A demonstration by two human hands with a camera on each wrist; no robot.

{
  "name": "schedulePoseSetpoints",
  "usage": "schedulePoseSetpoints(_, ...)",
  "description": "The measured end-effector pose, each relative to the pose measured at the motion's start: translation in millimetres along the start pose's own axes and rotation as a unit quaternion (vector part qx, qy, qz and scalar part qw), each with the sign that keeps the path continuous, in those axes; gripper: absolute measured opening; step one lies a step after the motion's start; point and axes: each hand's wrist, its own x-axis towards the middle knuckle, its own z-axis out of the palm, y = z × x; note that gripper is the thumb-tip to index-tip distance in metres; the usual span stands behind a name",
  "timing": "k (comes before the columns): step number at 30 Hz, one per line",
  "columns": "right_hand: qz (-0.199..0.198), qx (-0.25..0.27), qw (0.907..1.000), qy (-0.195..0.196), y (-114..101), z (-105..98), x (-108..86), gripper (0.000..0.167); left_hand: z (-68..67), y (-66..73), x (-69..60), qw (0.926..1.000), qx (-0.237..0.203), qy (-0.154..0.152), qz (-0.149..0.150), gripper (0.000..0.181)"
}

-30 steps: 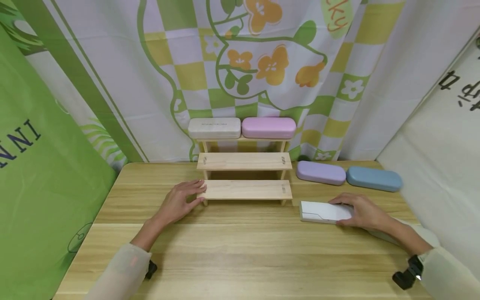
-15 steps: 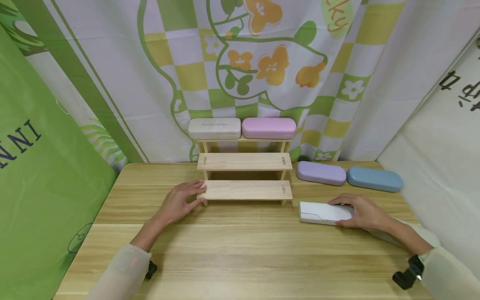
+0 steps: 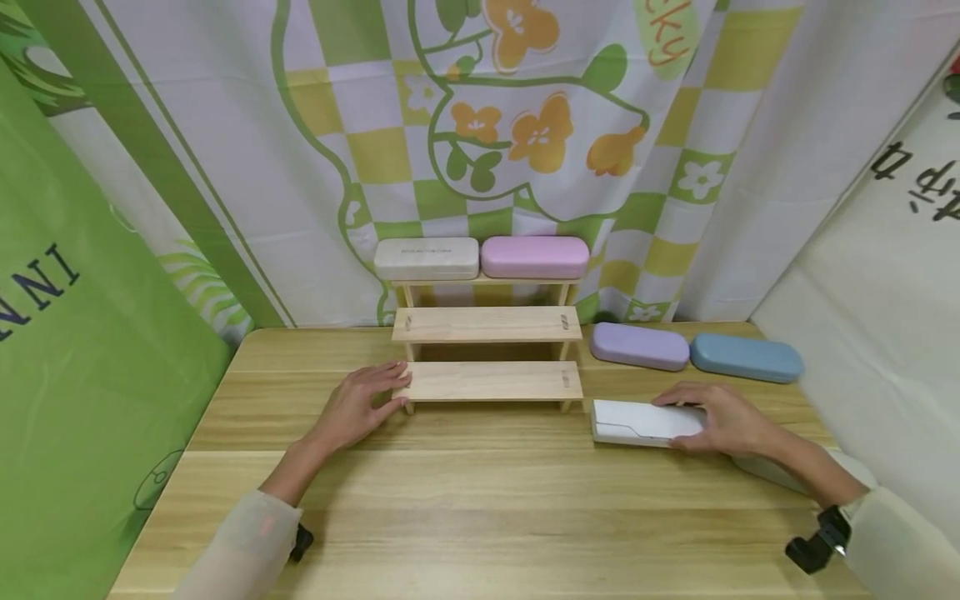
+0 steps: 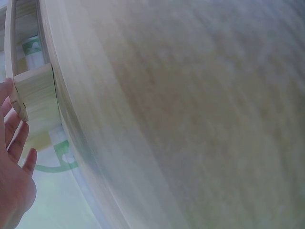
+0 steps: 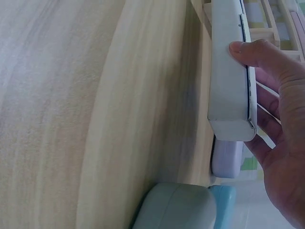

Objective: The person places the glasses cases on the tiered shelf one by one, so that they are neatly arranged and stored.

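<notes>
A light wooden three-step display stand point(image 3: 491, 381) stands at the back middle. My left hand point(image 3: 360, 406) holds the left end of its lowest step, thumb at the front edge and fingers on top; the left wrist view shows the fingers point(image 4: 19, 138) around the board's end. My right hand point(image 3: 723, 419) grips the right part of a white glasses case point(image 3: 633, 421), with the thumb on one side and the fingers on the other. In the right wrist view this case point(image 5: 231, 90) appears slightly above the wooden table point(image 5: 119, 95).
A marbled off-white case point(image 3: 427, 259) and a pink case point(image 3: 536, 257) sit on the top step. Right of the stand lie a lilac case point(image 3: 640, 347) and a blue case point(image 3: 746, 357). A grey-green case point(image 5: 178, 207) lies by my right forearm. Curtains hang behind.
My right hand has moved the white glasses case slightly left and up, off the table. My left hand stays at the stand. The head view has shifted a little.
</notes>
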Motion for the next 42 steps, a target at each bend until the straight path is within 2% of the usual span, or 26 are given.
schedulePoseSetpoints(26, -0.037, -0.01, 0.9991, 0.018, -24.9, -15.7, 33.4, 0.052, 0.2, -1.7, -0.6, 0.9999, 0.005, 0.007, 0.011, 0.039)
schedulePoseSetpoints(42, -0.047, 0.027, 0.9982, 0.026, -32.5, -13.2, 60.3, 0.051, 0.5, -1.7, -1.1, 1.0, 0.006, 0.003, 0.003, 0.039)
